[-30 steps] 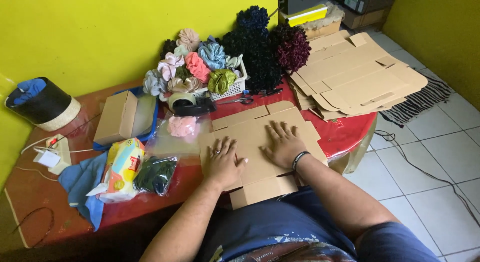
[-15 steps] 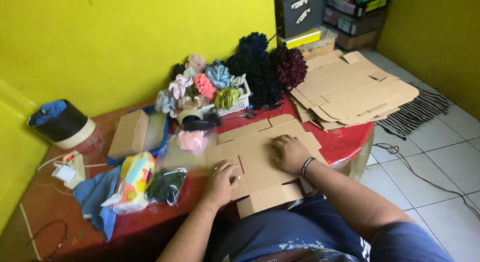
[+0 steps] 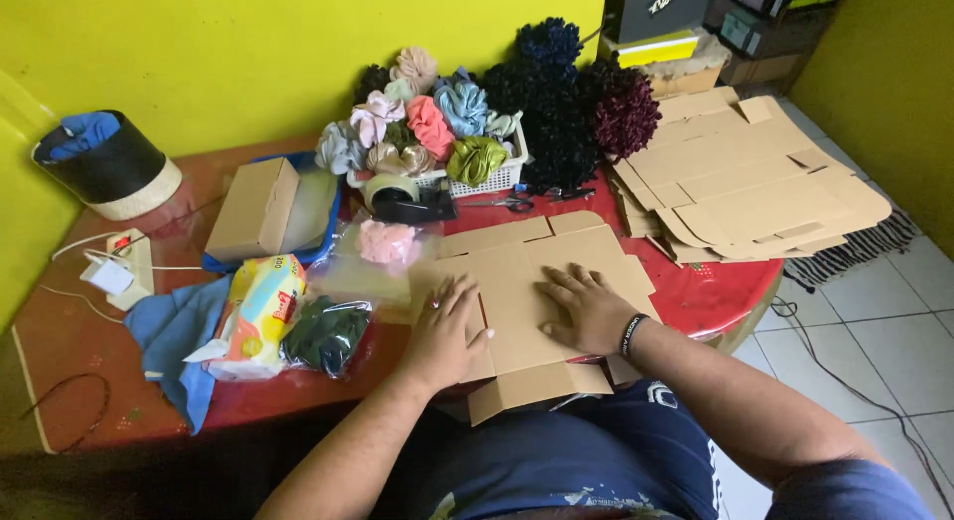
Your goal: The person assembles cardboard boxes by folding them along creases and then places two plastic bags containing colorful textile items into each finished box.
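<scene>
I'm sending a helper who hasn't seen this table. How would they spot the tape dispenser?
Start at the white basket of scrunchies by the yellow wall. Just in front of its left end sits the tape dispenser: black base, pale tape roll on top, the only hard object beside soft fabric and bags.

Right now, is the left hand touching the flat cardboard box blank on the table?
Touching. The head view shows the left hand pressed palm-down on the flat cardboard box blank, fingers spread, no gap visible; the right hand lies flat beside it.

bright yellow wall (image 3: 229,53) behind red table (image 3: 715,292); white tiled floor (image 3: 874,331) right of table; striped mat (image 3: 855,250) beside table; soft even daylight.
</scene>
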